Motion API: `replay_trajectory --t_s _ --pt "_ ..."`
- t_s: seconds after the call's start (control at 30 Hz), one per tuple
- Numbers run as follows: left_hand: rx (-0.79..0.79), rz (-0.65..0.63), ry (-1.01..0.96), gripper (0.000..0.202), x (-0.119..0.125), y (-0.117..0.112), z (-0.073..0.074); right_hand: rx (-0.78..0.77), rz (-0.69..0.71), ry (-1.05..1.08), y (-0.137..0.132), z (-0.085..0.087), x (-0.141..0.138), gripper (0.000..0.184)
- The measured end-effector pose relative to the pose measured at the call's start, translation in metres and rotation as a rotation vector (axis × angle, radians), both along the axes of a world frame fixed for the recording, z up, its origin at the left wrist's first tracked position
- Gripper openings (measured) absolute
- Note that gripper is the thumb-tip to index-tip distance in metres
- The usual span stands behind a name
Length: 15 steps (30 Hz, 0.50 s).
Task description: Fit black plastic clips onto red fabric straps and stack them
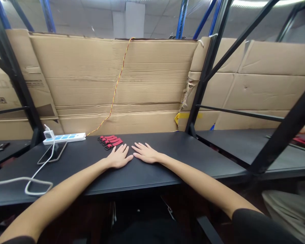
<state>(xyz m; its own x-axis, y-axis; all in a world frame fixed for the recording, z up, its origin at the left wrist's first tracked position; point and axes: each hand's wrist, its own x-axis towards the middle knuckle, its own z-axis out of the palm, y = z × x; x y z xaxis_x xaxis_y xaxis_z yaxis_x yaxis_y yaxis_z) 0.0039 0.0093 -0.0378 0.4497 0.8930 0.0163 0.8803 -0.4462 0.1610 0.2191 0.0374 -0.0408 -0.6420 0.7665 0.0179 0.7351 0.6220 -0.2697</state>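
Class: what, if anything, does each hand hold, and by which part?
Nothing. The left hand and right hand lie flat, open, on the black table; the red straps lie close by, ungripped.

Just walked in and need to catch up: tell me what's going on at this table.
A person rests the left hand and right hand flat, side by side, on the black table, holding nothing. A small row of red straps lies just beyond the left hand, apparently untouched. Further left lie a white power strip and a phone.
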Motion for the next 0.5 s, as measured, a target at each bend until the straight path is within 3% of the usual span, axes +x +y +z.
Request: replay_trajectory --t_s 0.5 --pt "-0.008 -0.007 -0.007 0.079 -0.0013 -0.0009 0.0023 0.004 0.003 -0.019 0.0014 -0.0009 -0.0003 0.072"
